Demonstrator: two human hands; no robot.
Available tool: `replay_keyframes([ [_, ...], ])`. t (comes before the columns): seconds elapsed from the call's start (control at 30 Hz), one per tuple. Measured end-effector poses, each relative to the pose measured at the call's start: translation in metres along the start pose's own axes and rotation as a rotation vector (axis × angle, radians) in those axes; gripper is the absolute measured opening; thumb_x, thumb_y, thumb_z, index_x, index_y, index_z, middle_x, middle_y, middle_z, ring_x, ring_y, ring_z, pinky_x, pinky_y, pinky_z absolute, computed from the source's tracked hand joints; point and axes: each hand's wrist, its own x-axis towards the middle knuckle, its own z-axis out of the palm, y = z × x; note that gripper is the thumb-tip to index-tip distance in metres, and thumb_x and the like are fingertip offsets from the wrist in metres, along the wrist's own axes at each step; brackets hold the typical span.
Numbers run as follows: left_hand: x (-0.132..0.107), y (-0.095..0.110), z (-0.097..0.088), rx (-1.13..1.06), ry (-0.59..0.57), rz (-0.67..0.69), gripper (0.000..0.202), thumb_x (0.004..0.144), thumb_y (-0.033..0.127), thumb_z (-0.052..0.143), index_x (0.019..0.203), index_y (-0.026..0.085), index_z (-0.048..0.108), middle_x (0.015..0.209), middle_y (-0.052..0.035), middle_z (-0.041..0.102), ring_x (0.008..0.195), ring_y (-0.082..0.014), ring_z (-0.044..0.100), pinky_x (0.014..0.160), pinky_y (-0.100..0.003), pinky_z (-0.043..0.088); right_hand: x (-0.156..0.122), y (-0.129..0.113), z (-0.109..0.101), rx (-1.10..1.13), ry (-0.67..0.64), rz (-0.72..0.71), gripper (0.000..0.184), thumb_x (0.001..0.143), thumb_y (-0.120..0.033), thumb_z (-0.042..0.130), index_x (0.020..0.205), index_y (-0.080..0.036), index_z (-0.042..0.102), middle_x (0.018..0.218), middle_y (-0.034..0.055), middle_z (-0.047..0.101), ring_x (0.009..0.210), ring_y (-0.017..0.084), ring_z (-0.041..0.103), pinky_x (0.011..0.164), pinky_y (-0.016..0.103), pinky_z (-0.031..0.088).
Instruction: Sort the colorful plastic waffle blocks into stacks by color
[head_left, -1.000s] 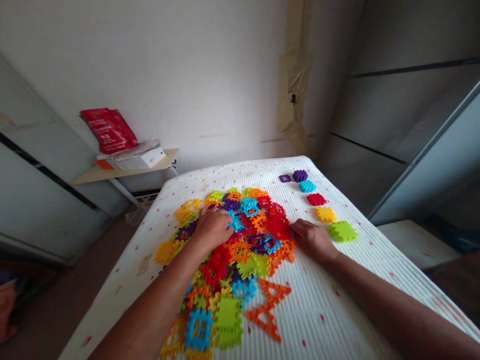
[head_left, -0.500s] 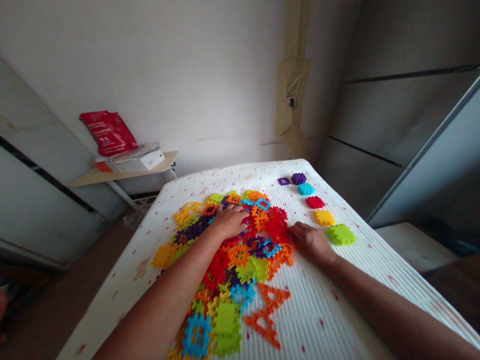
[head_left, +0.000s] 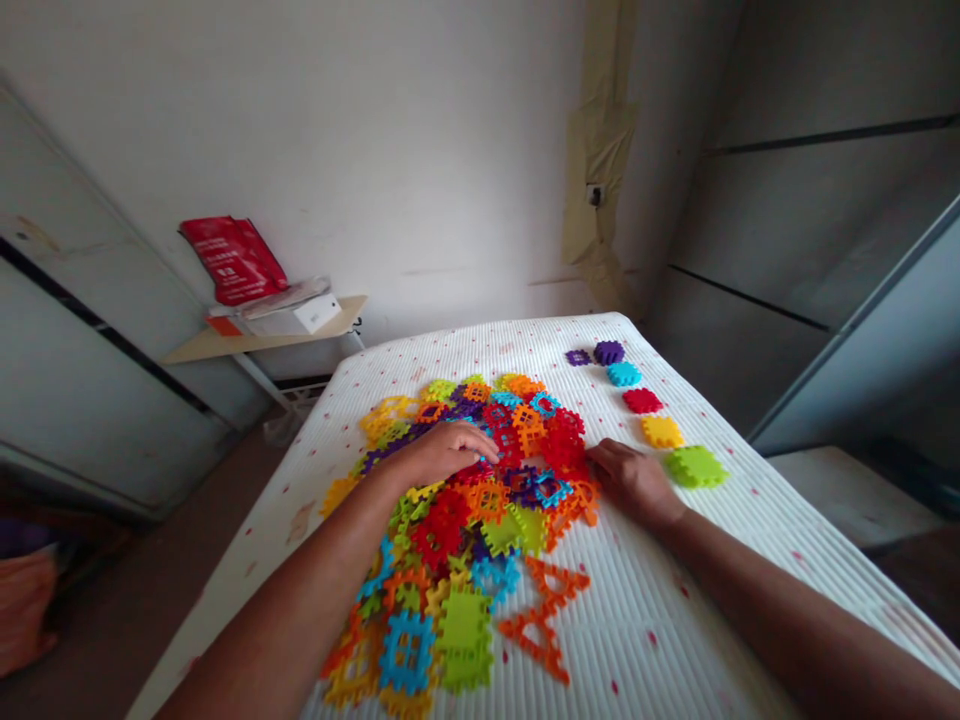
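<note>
A heap of interlocking plastic blocks, red, orange, purple, blue, yellow and green, lies in front of me. Over its middle is my left hand [head_left: 452, 452], fingers stretched out to the right and slightly bent down; its thumb is hidden. Below and beside its fingertips are red blocks [head_left: 505, 440]. My right hand [head_left: 634, 482] rests at the heap's right edge with its fingers curled, close against a red block [head_left: 562, 440]. Whatever those fingers may hold is hidden. Two orange triangular pieces [head_left: 553, 585] lie at the near right of the heap.
Sorted blocks line the right side: purple [head_left: 609, 352], blue [head_left: 624, 374], red [head_left: 642, 401], yellow [head_left: 662, 432] and green [head_left: 696, 466]. They lie on a white quilted cover [head_left: 450, 345]. A small shelf [head_left: 225, 345] with red packets [head_left: 234, 258] stands at the far left.
My left hand has shifted slightly toward me and turned onto its side, uncovering red blocks beyond it. My right hand keeps its place by the heap. The view has tilted a little.
</note>
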Motion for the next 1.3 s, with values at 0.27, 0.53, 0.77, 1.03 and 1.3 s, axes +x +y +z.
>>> replay_keyframes([
  [0.27,-0.031,-0.014,0.009,0.070,0.195,-0.101,0.034,0.079,0.014,0.043,0.097,0.027,0.070,0.118,-0.0016,0.064,0.113,-0.0170,0.054,0.101,-0.039,0.037,0.000,-0.001,-0.001,-0.003,0.036,-0.024,0.028,0.092,-0.027,0.038,0.086,-0.017,0.063,0.079,0.0059,0.061,0.069,0.013,0.057,0.058,0.023,0.036],
  [0.53,-0.068,-0.030,-0.004,-0.035,0.514,-0.069,0.027,0.083,0.023,0.045,0.091,0.022,0.071,0.100,-0.0039,0.070,0.100,-0.0192,0.061,0.094,-0.040,0.043,0.000,0.002,0.003,-0.036,0.084,-0.066,0.030,0.093,-0.029,0.037,0.089,-0.017,0.065,0.080,0.0071,0.064,0.068,0.013,0.059,0.059,0.022,0.038],
  [0.77,-0.085,0.003,0.035,0.271,0.175,-0.109,0.044,0.080,0.011,0.046,0.112,0.036,0.063,0.122,0.0048,0.062,0.117,-0.0219,0.049,0.099,-0.048,0.032,-0.002,0.003,0.002,-0.010,0.044,-0.019,0.029,0.091,-0.027,0.037,0.090,-0.017,0.065,0.081,0.0072,0.065,0.068,0.013,0.059,0.057,0.022,0.038],
  [1.03,-0.106,0.016,0.048,0.201,0.114,-0.025,0.042,0.083,0.009,0.045,0.108,0.038,0.064,0.118,0.0054,0.064,0.114,-0.0169,0.053,0.104,-0.046,0.027,-0.002,0.003,0.003,-0.042,0.071,-0.046,0.029,0.091,-0.027,0.038,0.093,-0.017,0.065,0.084,0.0073,0.065,0.068,0.013,0.059,0.056,0.021,0.038],
  [1.3,-0.118,-0.001,0.033,0.238,0.466,-0.019,0.032,0.084,0.012,0.042,0.093,0.024,0.070,0.095,-0.0022,0.071,0.096,-0.0173,0.061,0.087,-0.038,0.044,-0.002,0.005,0.005,-0.061,0.079,-0.061,0.031,0.091,-0.029,0.038,0.092,-0.017,0.066,0.082,0.0077,0.065,0.069,0.014,0.060,0.056,0.021,0.038],
])
